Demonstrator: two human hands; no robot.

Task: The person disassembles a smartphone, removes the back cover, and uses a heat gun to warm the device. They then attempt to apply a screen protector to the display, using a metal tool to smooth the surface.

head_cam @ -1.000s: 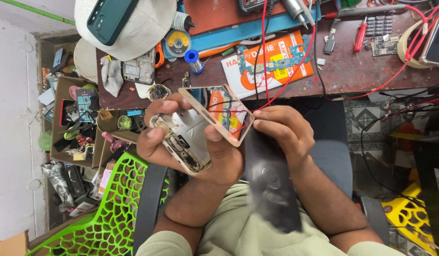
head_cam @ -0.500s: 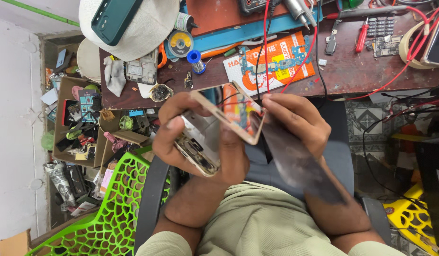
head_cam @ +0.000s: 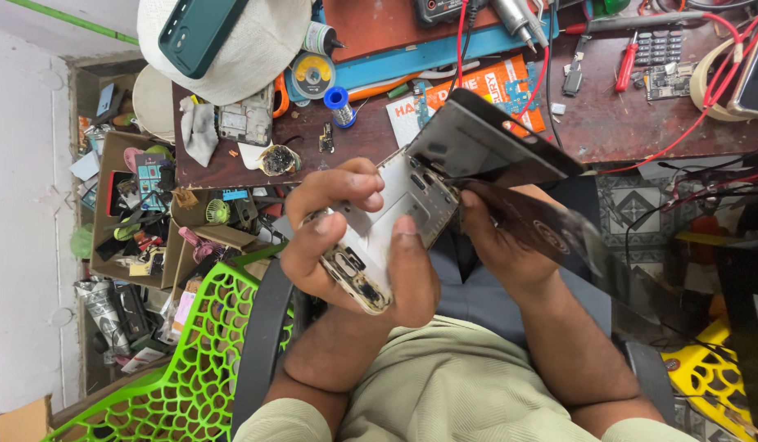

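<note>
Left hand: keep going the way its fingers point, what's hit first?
The left hand grips the opened phone body, fingers pointing toward the workbench. Straight on, it would probably first meet the lifted dark screen panel; depth is unclear.

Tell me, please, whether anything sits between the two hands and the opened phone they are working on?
Nothing visible does. The left hand already grips the phone body, with fingers on its exposed inside. The right hand touches the dark panel, which is lifted away from the body along one edge.
</note>
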